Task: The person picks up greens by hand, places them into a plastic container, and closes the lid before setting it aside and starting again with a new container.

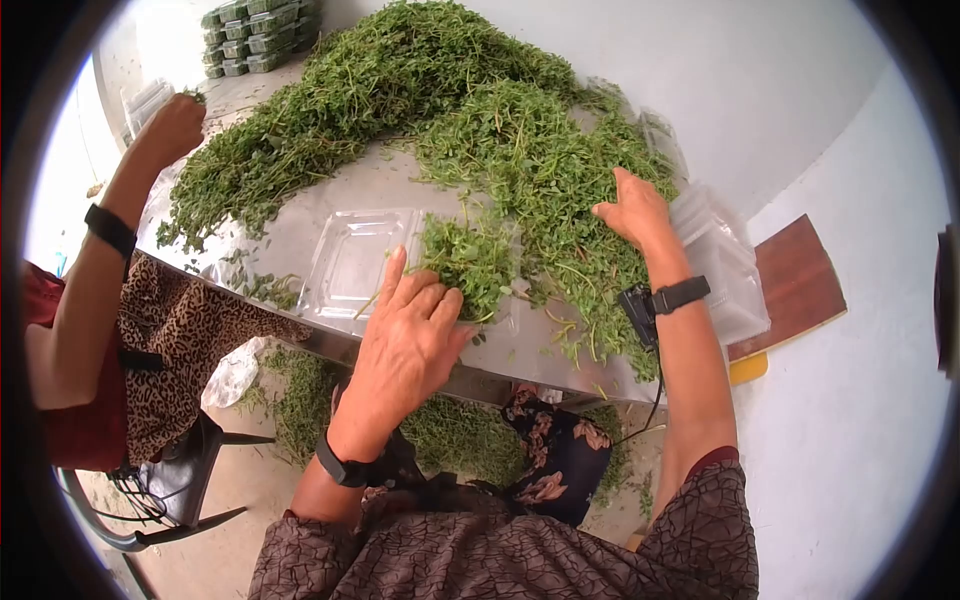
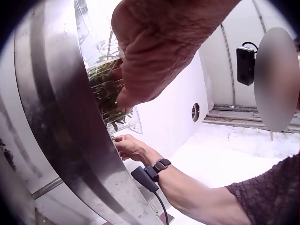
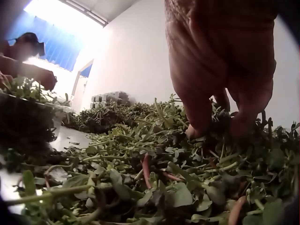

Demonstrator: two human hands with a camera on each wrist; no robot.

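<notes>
A clear hinged plastic box point(image 1: 365, 262) lies opened flat on the metal table. Its right half is heaped with leafy green sprigs point(image 1: 465, 262). My left hand point(image 1: 405, 335) rests on these sprigs from the near side, index finger stretched forward and the other fingers over the leaves. In the left wrist view the left hand point(image 2: 154, 56) overlaps the filled half at the table edge. My right hand point(image 1: 640, 212) is at the right side of the large pile of greens point(image 1: 525, 150). In the right wrist view the thumb and fingers point(image 3: 248, 112) reach down apart into the leaves, tips hidden.
Stacked clear boxes point(image 1: 720, 260) stand at the right edge by a brown board point(image 1: 795, 285). Filled boxes point(image 1: 255, 38) are stacked at the far left. Another person's hand point(image 1: 178, 125) works at left. A chair point(image 1: 180, 480) and loose greens point(image 1: 460, 440) are below.
</notes>
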